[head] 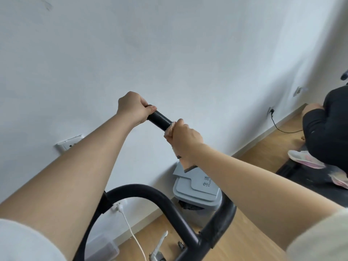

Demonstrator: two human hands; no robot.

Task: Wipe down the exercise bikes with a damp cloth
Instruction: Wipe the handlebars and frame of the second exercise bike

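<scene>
A black handlebar grip (159, 119) of the exercise bike rises in front of the white wall. My left hand (132, 108) is closed around its upper end. My right hand (183, 137) is wrapped around the lower part of the grip, with a light beige cloth (169, 128) pressed between palm and bar; a strip of the cloth with a dark patterned edge (189, 166) hangs below my wrist. The bike's curved black handlebar frame (169, 206) loops under both forearms near the bottom of the view.
A grey lidded bin (197, 194) stands against the wall under my right arm. A white cable (131, 232) runs from a wall socket to the wooden floor. At the right, another person in black (327, 129) crouches over a dark mat (310, 178).
</scene>
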